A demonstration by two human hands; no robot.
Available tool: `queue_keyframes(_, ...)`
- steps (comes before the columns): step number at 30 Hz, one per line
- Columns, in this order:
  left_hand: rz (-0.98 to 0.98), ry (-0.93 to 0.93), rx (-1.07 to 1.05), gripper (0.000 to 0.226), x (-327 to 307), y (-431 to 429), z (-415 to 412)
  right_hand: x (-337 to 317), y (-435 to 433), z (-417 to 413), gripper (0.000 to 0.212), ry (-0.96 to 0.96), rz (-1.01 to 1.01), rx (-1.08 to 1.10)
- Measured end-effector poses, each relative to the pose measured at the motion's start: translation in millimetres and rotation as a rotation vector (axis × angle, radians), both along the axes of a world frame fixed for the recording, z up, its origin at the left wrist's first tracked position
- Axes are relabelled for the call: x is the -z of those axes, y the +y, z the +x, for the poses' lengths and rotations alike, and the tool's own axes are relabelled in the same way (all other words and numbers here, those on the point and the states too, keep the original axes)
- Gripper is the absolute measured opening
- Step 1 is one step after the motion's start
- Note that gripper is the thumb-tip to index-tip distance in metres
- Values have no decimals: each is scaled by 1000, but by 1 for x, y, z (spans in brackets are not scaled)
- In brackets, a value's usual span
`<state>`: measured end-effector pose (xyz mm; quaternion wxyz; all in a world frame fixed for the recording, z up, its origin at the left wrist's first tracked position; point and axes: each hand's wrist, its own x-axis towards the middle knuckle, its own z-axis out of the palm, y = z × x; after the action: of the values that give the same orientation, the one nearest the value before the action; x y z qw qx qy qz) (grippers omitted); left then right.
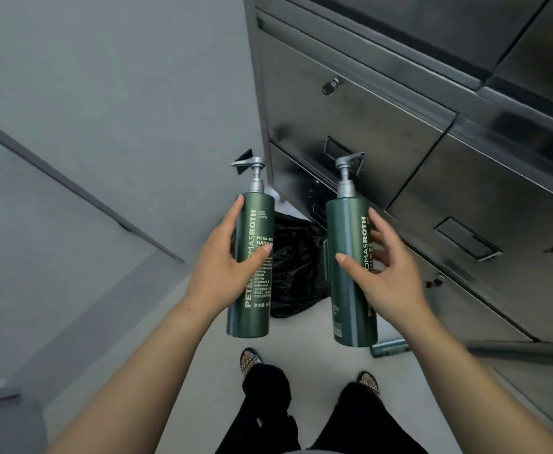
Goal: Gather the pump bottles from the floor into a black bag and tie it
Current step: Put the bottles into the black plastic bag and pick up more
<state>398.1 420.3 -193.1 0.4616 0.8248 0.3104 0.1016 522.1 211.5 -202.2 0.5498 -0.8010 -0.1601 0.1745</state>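
I hold two tall green pump bottles upright in front of me, each with a silver pump head. My left hand (222, 257) grips the left bottle (254, 283) around its middle. My right hand (386, 273) grips the right bottle (349, 244) the same way. Between and below them a crumpled black bag (296, 263) lies on the pale floor against the cabinet. Another green bottle (390, 348) lies on its side on the floor, partly hidden behind my right forearm.
A steel cabinet (416, 132) with drawers and doors fills the right side. A grey wall (105, 109) with a dark diagonal strip stands on the left. My feet in sandals (252, 360) stand on the floor strip between them.
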Motion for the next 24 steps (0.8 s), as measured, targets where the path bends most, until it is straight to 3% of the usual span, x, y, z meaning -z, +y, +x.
queue_keyframes(8,-8,26,196,82,10,35,21,4,24,-8,76,15,-18,145)
queue_keyframes(13,9,11,199,83,25,36,31,22,28,5,76,55,-13,125)
queue_keyframes(24,-32,99,348,85,102,106,59,85,71,-8,76,126,-144,243)
